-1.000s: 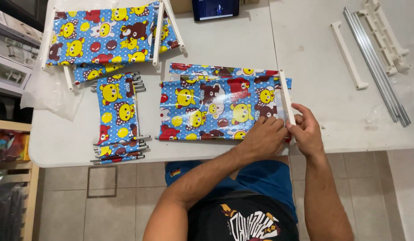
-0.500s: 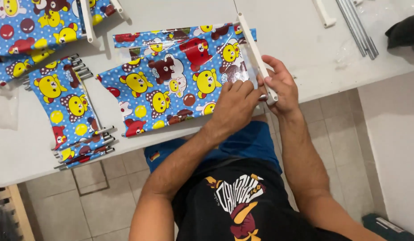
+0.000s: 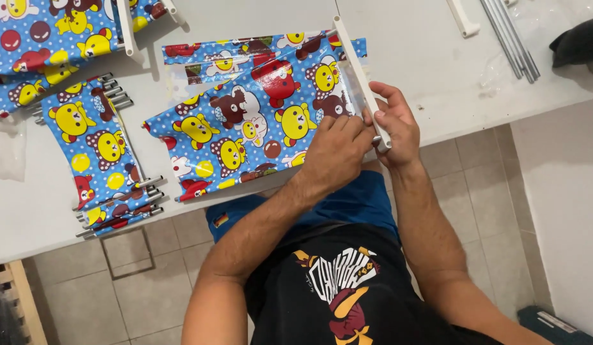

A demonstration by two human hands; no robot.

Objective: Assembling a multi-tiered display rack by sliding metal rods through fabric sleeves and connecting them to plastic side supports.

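Note:
A blue cartoon-print fabric panel (image 3: 245, 121) lies on the white table (image 3: 424, 70) near its front edge. A white plastic bar (image 3: 360, 76) runs along the panel's right edge. My right hand (image 3: 395, 124) grips the lower end of that bar. Beside it, my left hand (image 3: 335, 150) rests on the fabric, fingers pressed at the bar's lower end.
A second printed panel with metal rods (image 3: 105, 147) lies to the left, and a third (image 3: 60, 38) sits at the far left. Thin metal rods (image 3: 510, 38) and a white plastic part (image 3: 462, 19) lie at the back right. A dark object (image 3: 581, 41) sits at the right edge.
The view has shifted, so everything sits further left and tilted. Both hands stay together at the lower end of the white bar.

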